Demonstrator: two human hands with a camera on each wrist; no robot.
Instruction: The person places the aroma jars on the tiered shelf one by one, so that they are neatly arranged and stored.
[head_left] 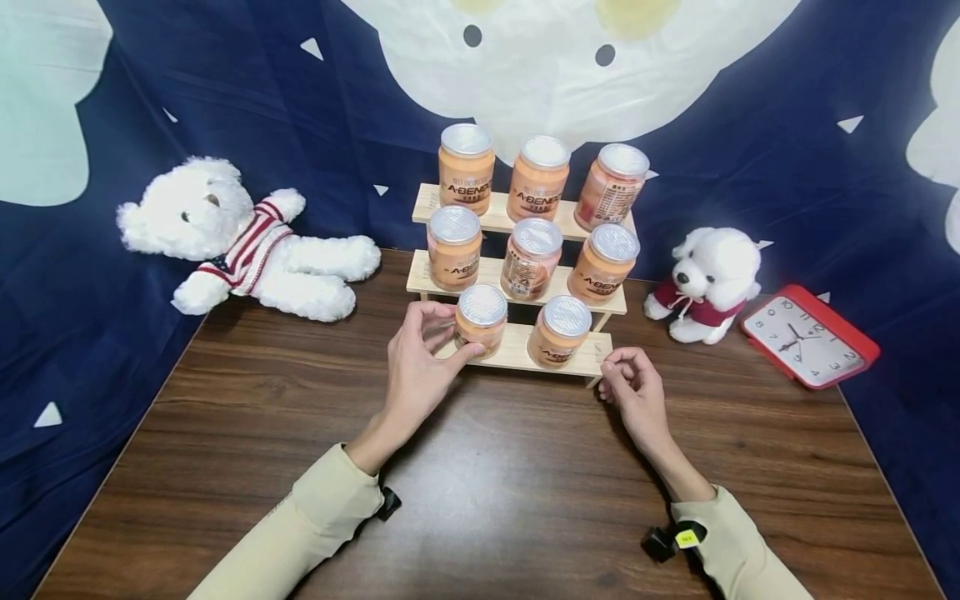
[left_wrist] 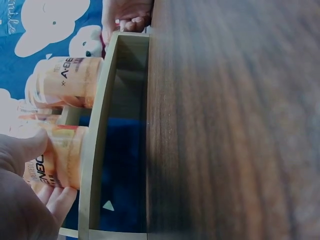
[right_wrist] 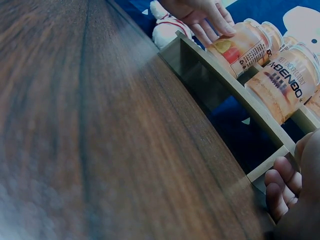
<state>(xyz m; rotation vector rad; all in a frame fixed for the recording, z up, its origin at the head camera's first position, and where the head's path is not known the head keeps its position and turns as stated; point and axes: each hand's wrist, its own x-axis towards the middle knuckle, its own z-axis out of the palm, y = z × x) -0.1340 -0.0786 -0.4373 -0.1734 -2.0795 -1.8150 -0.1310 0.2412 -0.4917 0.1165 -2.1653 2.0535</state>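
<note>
A three-step wooden rack (head_left: 517, 354) stands on the brown table (head_left: 480, 500) with several orange jars with silver lids. My left hand (head_left: 454, 334) grips the left jar (head_left: 482, 320) on the lowest step, thumb in front and fingers behind; it stands upright. In the left wrist view the left hand (left_wrist: 35, 182) wraps that jar (left_wrist: 59, 157). My right hand (head_left: 612, 367) curls its fingers round the right end of the lowest step, beside the second jar (head_left: 561, 332). The right wrist view shows the right hand (right_wrist: 290, 192) at the rack (right_wrist: 225, 87) end.
A white teddy bear (head_left: 247, 242) lies at the table's back left. A small white plush dog (head_left: 708, 283) and a red clock (head_left: 810, 336) sit at the back right. A dark blue cloth (head_left: 750, 142) hangs behind. Upper steps carry three jars each.
</note>
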